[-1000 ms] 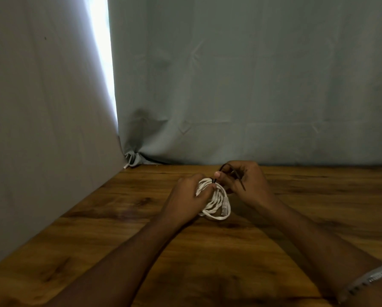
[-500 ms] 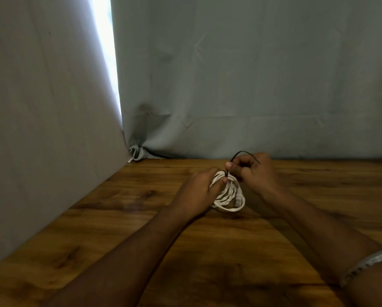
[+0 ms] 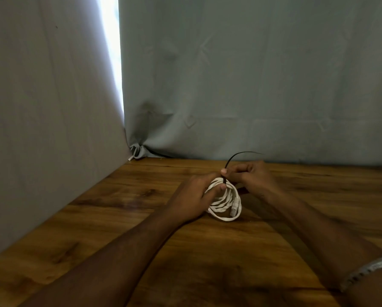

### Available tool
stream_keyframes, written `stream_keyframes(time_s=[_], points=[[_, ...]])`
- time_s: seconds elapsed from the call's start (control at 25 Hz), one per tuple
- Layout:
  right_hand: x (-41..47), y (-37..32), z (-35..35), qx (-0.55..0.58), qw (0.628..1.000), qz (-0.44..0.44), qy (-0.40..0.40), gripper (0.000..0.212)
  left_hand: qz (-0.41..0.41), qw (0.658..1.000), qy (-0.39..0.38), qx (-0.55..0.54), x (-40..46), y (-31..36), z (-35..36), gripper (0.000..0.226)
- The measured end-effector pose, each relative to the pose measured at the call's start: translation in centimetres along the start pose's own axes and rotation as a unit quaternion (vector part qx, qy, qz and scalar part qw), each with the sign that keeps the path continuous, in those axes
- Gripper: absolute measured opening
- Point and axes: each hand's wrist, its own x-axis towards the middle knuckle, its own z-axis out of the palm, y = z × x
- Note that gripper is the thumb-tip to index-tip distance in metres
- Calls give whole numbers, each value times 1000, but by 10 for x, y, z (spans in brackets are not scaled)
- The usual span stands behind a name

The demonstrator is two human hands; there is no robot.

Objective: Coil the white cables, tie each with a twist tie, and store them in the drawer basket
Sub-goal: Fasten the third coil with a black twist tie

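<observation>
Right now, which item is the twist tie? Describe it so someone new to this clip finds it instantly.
Start at the wooden table in front of the grey curtain, where both hands meet over a coiled white cable. The twist tie is the thin black strand pinched by the right hand, arcing up past its fingers. It is the only dark, wiry thing against the white loops.

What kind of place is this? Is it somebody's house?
Hard to say. It looks like a makeshift work corner: a wooden table closed in by hanging grey cloth sheets, with daylight showing through a gap between them. No furniture or room is visible beyond.
</observation>
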Motion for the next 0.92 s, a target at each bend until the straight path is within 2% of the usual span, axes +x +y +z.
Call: stream_keyframes(time_s=[0.12, 0.24, 0.4, 0.64, 0.76, 0.84, 0.92], points=[[-1, -3, 4, 107, 989, 98, -24, 20, 20, 999, 22, 25, -1, 6, -1, 19], [1, -7, 4, 183, 969, 160, -48, 39, 26, 996, 68, 54, -2, 9, -3, 27], [2, -10, 10, 182, 971, 158, -7, 10, 52, 989, 98, 95, -1, 8, -7, 24], [0, -16, 3, 190, 978, 82, 32, 15, 32, 997, 50, 50, 1, 15, -1, 20], [-2, -13, 6, 218, 968, 124, 19, 14, 61, 995, 62, 52, 0, 15, -2, 18], [0, -11, 7, 212, 963, 166, -23, 18, 79, 992, 72, 73, -3, 15, -5, 21], [2, -13, 6, 207, 957, 195, -61, 12, 96, 984, 84, 122, -4, 16, -7, 25]])
